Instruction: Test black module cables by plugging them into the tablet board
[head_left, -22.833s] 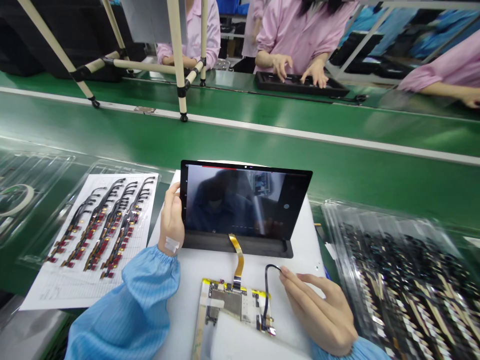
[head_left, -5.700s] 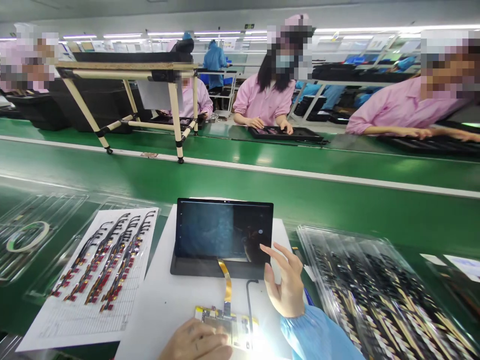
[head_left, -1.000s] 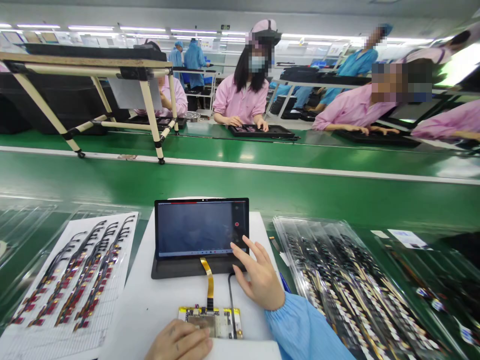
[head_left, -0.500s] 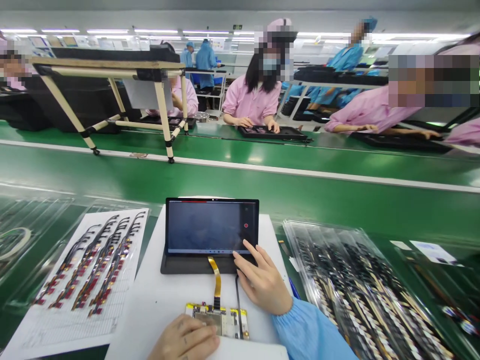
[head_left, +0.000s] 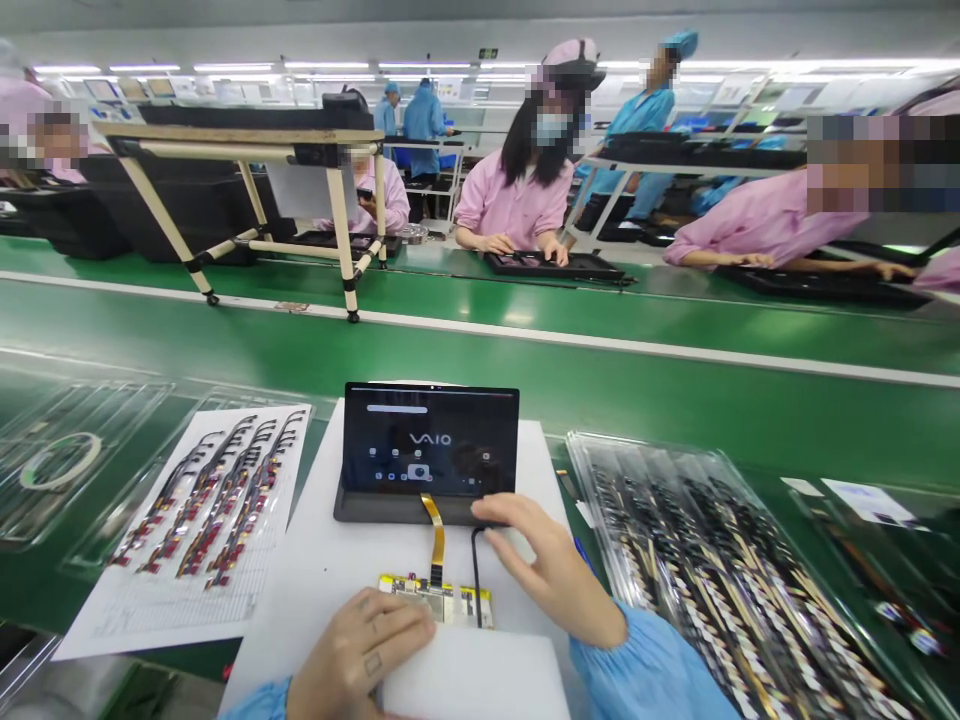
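Tablet computer (head_left: 431, 445) with VAIO logo on a lit screen, tilted back in a dark stand (head_left: 375, 512), long axis left to right, at the far edge of a white sheet (head_left: 315, 560) on the worktop. One amber flex ribbon (head_left: 435, 530) running from the tablet's lower edge toward the near side, down to a circuit board (head_left: 435, 600). One thin black cable (head_left: 475, 570) just right of the ribbon, also ending at the board. Board lying flat, long axis parallel to the tablet. Right hand (head_left: 551, 570): grip open, fingers spread low over the right end of the stand, nothing held. Left hand (head_left: 360, 665): curled at the board's near-left corner, beside one white block (head_left: 472, 675); grip state impossible to tell.

Left of the sheet, a paper chart (head_left: 127, 625) bearing about four rows of cable harnesses, and a tape roll (head_left: 60, 462) farther left. Right, a clear plastic tray (head_left: 735, 560) packed with flex cables; one blue pen (head_left: 586, 560) beside it. Beyond, a green conveyor belt (head_left: 525, 345), a cream tube rack (head_left: 240, 130), and at least four people in pink smocks (head_left: 514, 200).
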